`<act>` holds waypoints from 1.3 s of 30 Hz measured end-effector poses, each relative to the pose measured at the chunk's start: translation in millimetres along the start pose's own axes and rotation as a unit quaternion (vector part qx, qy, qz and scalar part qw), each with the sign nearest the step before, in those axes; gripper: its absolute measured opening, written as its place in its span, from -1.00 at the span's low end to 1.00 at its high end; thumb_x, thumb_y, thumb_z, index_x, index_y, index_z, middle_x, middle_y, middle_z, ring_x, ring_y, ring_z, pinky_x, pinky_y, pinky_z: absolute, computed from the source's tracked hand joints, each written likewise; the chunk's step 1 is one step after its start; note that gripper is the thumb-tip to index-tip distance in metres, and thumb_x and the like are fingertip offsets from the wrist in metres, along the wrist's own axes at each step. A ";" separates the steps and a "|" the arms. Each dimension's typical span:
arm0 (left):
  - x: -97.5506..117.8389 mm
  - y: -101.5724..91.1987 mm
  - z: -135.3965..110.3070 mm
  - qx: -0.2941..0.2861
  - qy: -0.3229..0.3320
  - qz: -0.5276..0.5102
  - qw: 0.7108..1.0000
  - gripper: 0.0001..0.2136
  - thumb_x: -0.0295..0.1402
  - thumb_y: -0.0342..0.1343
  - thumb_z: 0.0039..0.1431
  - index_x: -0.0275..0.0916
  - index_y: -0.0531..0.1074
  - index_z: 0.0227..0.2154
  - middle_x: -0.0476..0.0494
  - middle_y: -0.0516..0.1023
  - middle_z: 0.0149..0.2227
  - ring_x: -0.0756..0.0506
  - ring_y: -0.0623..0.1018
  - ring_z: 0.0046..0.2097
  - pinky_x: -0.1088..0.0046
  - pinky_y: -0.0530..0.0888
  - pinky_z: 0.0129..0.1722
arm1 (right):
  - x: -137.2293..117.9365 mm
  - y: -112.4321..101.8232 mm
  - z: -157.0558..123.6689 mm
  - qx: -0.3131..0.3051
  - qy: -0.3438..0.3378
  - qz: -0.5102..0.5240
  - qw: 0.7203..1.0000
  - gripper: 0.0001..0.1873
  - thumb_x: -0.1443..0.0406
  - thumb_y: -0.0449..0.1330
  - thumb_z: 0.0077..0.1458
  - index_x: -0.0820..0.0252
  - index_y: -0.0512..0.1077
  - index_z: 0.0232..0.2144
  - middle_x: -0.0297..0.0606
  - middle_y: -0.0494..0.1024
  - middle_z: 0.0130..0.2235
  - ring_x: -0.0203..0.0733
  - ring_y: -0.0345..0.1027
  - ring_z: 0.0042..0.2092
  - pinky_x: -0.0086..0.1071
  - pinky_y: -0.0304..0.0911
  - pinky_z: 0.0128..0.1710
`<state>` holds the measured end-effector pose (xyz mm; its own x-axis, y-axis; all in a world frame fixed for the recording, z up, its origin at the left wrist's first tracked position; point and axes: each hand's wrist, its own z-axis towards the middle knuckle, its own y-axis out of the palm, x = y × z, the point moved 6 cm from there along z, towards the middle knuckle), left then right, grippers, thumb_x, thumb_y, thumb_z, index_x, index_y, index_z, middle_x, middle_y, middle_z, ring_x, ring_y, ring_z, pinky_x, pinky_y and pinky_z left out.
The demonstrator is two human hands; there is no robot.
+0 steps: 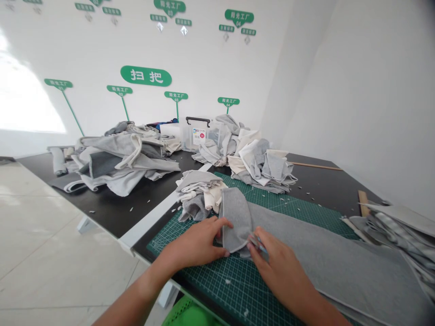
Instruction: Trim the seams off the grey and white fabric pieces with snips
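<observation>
A long grey cloth [292, 231] stretches across the green cutting mat [238, 285] toward the right. Its left end has a grey flap piece [235, 215] with a pale edge lying on top. My left hand [200, 240] grips the left edge of this flap, thumb at the near corner and index finger on its surface. At the flap's curved right edge, my right hand [280, 265] is closed round a small slim tool [260, 244] with a bluish part. Fingers cover most of the tool, so its kind cannot be made out. Just beyond my left hand sits a small heap of grey and cream cloth pieces [200, 192].
Larger piles of grey cloth [112, 158] and cut pieces [261, 156] lie farther back. Between them stands a clear plastic box [200, 138] with a dark handle. More stacked cloth [404, 231] is at the right, near a wooden strip [363, 202]. A green stool [188, 312] is below the table edge.
</observation>
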<state>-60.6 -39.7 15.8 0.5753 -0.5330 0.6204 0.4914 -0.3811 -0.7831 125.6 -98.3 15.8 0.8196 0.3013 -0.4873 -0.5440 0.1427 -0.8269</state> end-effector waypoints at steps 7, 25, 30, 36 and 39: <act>34.0 -18.6 24.0 0.108 0.118 0.011 0.987 -0.61 -0.16 0.23 0.21 -0.02 0.44 0.09 -0.16 0.43 0.00 -0.22 0.38 0.06 0.25 0.33 0.08 | 31.0 -27.0 31.0 0.072 0.129 0.318 0.937 -0.71 0.14 0.22 0.17 0.08 0.18 -0.42 -0.33 0.49 -0.30 -0.17 0.42 -0.36 -0.30 0.37 -0.29; 52.6 8.5 110.2 0.105 0.151 -0.154 0.971 -0.75 -0.17 0.06 0.32 -0.19 0.57 -0.21 -0.06 0.64 -0.17 -0.14 0.57 -0.13 0.41 0.41 -0.13 | 84.4 -28.6 12.7 0.150 0.190 0.412 0.879 -0.63 0.01 0.20 0.23 0.08 0.17 -0.38 -0.54 0.05 -0.56 -0.39 -0.15 -0.58 -0.48 -0.19 -0.62; 36.9 27.3 110.4 0.099 0.143 -0.229 0.958 -0.70 -0.11 0.08 0.30 -0.22 0.58 -0.21 -0.08 0.64 -0.20 -0.15 0.56 -0.13 0.39 0.43 -0.06 | 80.4 -13.1 12.7 0.112 0.177 0.437 0.875 -0.60 -0.04 0.10 0.32 0.09 0.16 -0.38 -0.49 0.12 -0.50 -0.39 -0.12 -0.56 -0.49 -0.20 -0.62; 37.9 33.3 112.1 0.053 0.179 -0.276 0.943 -0.71 -0.16 0.04 0.34 -0.25 0.56 -0.19 -0.11 0.61 -0.16 -0.13 0.54 -0.08 0.40 0.42 0.01 | 75.3 -0.3 9.2 0.094 0.176 0.435 0.878 -0.60 -0.07 0.02 0.35 0.09 0.24 -0.34 -0.47 0.09 -0.50 -0.37 -0.13 -0.55 -0.48 -0.20 -0.61; 40.0 34.3 111.6 0.046 0.188 -0.278 0.941 -0.71 -0.16 0.03 0.35 -0.25 0.55 -0.19 -0.11 0.60 -0.15 -0.12 0.53 -0.07 0.40 0.40 0.03 | 74.4 -0.2 6.5 0.105 0.176 0.405 0.891 -0.57 -0.09 0.03 0.33 0.09 0.23 -0.36 -0.46 0.07 -0.48 -0.35 -0.09 -0.51 -0.48 -0.15 -0.59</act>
<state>52.3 10.2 18.5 -0.0510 -0.5066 0.8606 0.7132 -0.6217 -0.3237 185.6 -69.7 -18.4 0.1290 0.0769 -0.9887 -0.9738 0.1981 -0.1116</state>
